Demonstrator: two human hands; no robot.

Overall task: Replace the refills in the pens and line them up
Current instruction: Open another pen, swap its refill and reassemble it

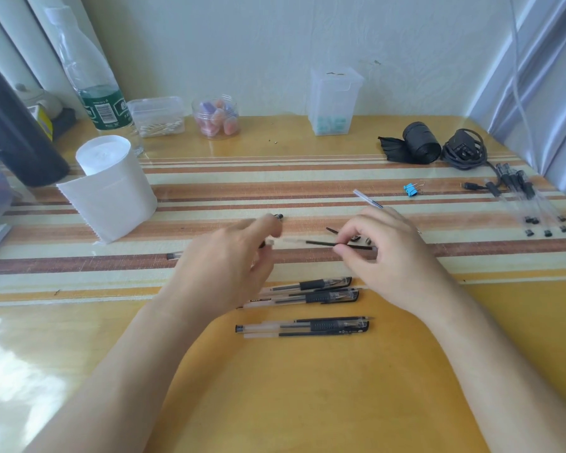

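My right hand (386,256) pinches a thin refill (320,243), black along most of its length and clear at its left end, held level above the striped mat. My left hand (229,259) is at the refill's clear end, fingers curled around a pen barrel whose black end (170,256) sticks out to the left. Several black gel pens lie side by side near me: one pair (314,289) just below my hands, another pair (307,326) closer. A clear pen part (368,199) lies beyond my right hand. Small black pen pieces (360,237) sit under it.
A bundle of clear pens (530,201) lies at the right edge, near a blue binder clip (410,190), a black roll (418,142) and a coiled cable (464,152). A tissue roll (108,188), bottle (95,93), jars and boxes stand at the back left.
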